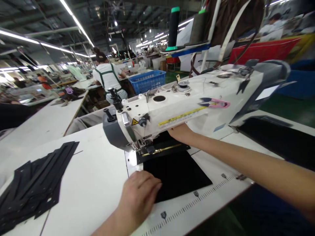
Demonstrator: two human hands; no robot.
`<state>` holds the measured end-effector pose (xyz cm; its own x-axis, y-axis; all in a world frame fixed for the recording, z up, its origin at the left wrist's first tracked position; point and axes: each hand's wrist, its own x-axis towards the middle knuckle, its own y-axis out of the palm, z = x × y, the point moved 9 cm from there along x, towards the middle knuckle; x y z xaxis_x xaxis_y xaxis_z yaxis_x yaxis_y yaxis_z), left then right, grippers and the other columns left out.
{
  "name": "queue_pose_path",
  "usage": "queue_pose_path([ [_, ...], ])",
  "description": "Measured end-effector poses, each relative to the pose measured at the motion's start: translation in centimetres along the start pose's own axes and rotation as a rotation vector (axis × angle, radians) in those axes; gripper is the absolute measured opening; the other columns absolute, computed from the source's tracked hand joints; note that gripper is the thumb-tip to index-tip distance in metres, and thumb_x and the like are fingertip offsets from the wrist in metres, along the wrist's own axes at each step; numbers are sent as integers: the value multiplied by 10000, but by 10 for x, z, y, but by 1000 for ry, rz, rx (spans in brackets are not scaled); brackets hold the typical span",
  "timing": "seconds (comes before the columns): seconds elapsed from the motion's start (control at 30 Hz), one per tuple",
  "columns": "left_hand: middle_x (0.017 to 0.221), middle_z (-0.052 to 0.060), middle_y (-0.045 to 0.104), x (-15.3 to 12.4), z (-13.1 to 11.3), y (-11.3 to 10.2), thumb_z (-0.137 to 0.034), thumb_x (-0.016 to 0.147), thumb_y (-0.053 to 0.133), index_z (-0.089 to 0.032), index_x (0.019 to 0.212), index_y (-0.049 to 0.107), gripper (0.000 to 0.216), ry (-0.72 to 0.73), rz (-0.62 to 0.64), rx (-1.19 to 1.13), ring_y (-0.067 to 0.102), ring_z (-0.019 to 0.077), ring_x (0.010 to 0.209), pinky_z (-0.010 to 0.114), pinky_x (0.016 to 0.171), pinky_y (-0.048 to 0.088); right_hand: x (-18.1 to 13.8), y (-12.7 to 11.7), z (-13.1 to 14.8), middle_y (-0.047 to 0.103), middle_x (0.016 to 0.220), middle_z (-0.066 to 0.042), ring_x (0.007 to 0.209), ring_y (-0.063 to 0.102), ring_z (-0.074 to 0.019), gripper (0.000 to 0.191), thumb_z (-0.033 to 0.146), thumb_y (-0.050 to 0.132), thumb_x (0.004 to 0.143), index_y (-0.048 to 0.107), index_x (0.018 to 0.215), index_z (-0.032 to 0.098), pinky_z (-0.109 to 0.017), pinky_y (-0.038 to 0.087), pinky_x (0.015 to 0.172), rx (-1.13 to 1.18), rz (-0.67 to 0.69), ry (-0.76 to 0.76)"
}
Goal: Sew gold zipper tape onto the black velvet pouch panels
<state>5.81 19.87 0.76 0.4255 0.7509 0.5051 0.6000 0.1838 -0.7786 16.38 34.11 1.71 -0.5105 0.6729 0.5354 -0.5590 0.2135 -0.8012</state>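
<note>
A black fabric panel [178, 175] lies flat on the white sewing table, with a black strip carrying a gold zipper [169, 149] across its far edge. That strip runs under the needle area of a white sewing machine [177, 101]. My left hand [140, 193] is at the panel's left edge, its fingers bent together and closed on the fabric. Beneath the machine's arm, my right hand [180, 132] rests on the black material behind the zipper. Its fingertips are hidden by the machine, so their grip does not show.
A fanned pile of black strips [36, 183] lies at the left. More black material [280, 139] is at the right. Pink-handled thread snips [214, 103] sit on the machine arm. Thread cones [174, 28] stand behind. A co-worker [107, 73] sits ahead near a blue basket [147, 82].
</note>
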Motion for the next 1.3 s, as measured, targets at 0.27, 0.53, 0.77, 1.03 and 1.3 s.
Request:
queue_pose_path([
  [0.27, 993, 102, 665, -13, 63, -7, -191, 864, 453, -167, 925, 623, 183, -22, -39, 462, 614, 236, 961, 467, 886, 471, -54, 40, 106, 583, 1128, -134, 1061, 506, -241, 265, 136, 464, 859, 578, 1085, 60, -378, 410, 938, 14, 83, -269],
  [0.53, 950, 141, 673, -13, 59, 3, -131, 856, 440, -128, 887, 623, 185, -43, -65, 523, 631, 257, 916, 472, 868, 489, -35, 64, 95, 594, 1105, -142, 1093, 502, -211, 292, 40, 410, 820, 590, 1050, 26, -319, 393, 977, 62, 173, -334],
  [0.77, 961, 145, 669, -12, 60, 4, -128, 861, 427, -118, 899, 619, 197, -20, -88, 494, 629, 243, 925, 420, 856, 512, -36, 67, 95, 604, 1098, -115, 1052, 536, -197, 327, 24, 402, 789, 583, 1059, 64, -310, 419, 952, 88, 197, -432],
  [1.03, 936, 189, 663, -8, 51, 11, -91, 855, 399, -61, 895, 632, 238, 89, -24, 604, 636, 276, 893, 428, 823, 521, -35, 68, 93, 602, 1103, -145, 1041, 552, -209, 328, -5, 431, 750, 583, 1038, 31, -316, 423, 949, 83, 208, -525],
  [1.3, 931, 175, 667, -6, 48, 12, -93, 857, 384, -65, 903, 633, 255, 114, -19, 633, 636, 265, 891, 418, 825, 518, -35, 68, 92, 598, 1110, -130, 1069, 533, -195, 308, 9, 424, 768, 569, 1035, 64, -323, 410, 963, 92, 203, -501],
])
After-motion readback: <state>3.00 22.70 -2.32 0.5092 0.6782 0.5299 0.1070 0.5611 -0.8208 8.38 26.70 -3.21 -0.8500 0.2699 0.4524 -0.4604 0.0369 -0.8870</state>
